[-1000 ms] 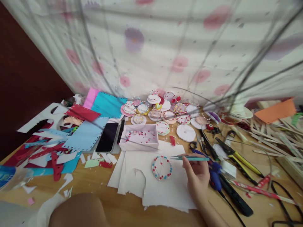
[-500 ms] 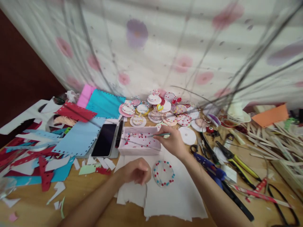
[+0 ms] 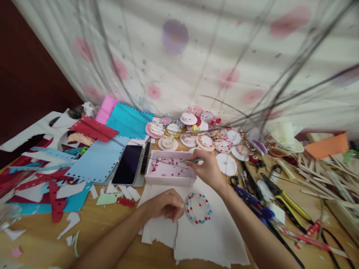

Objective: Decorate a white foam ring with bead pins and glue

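My right hand (image 3: 209, 170) pinches slim teal tweezers (image 3: 195, 160), whose tip reaches over the pale pink box (image 3: 171, 181). Small red and pale beads (image 3: 159, 161) lie scattered inside this box. Lower down, my left hand (image 3: 168, 205) is curled closed above the white paper (image 3: 207, 243); no object shows in it, though its palm is hidden. Just right of the left hand, a ring strung with red and blue beads (image 3: 198, 208) rests on the paper.
Beaded paper discs (image 3: 168, 142) crowd the back. A phone (image 3: 127, 164), a black pen (image 3: 145, 158) and coloured paper scraps (image 3: 56, 198) lie left. On the right are a blue glue gun (image 3: 252, 203), yellow-black pliers (image 3: 286, 201) and wooden sticks (image 3: 331, 168).
The whole view has shifted slightly, so things sit a little further right. Both hands keep nearly the same pose, with the tweezers still over the box.
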Tool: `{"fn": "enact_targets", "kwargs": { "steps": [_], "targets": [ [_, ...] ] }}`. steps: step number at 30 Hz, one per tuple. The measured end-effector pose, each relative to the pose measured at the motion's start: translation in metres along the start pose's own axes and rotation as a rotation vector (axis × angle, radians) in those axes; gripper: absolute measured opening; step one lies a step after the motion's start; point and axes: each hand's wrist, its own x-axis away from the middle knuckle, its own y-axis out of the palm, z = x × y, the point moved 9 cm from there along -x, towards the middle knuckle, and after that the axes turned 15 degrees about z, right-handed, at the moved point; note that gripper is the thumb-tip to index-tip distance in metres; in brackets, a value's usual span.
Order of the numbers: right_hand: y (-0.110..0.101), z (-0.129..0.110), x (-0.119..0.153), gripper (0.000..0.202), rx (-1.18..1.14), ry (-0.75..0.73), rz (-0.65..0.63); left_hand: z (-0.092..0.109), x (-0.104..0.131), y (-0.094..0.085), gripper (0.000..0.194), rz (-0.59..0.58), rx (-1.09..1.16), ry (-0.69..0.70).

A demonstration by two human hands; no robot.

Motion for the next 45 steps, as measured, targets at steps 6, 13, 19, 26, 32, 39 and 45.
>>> {"fn": "enact_targets", "kwargs": {
  "steps": [6,13,19,26,32,39,45],
  "targets": [
    [-0.073,0.015,0.051,0.015,-0.294,0.212,0.205,0.001,-0.001,-0.002,0.037,0.052,-0.057,0.019],
    [-0.095,0.061,0.112,0.018,-0.576,0.396,0.388,0.024,0.000,-0.020,0.042,0.343,-0.209,0.196],
    [-0.084,0.062,0.117,0.020,-0.714,0.444,0.395,0.048,0.002,-0.030,0.039,0.750,-0.292,0.444],
    [-0.078,0.062,0.131,0.019,-0.755,0.499,0.406,0.029,0.010,-0.032,0.025,0.914,-0.440,0.465],
    [-0.074,0.053,0.129,0.017,-0.718,0.464,0.387,0.027,0.007,-0.024,0.017,0.834,-0.548,0.464],
    [-0.067,0.046,0.131,0.015,-0.692,0.417,0.343,0.031,0.006,-0.012,0.013,0.756,-0.596,0.493],
    [-0.065,0.044,0.134,0.017,-0.643,0.384,0.319,0.032,0.004,-0.008,0.012,0.742,-0.562,0.497]
  ]
}}
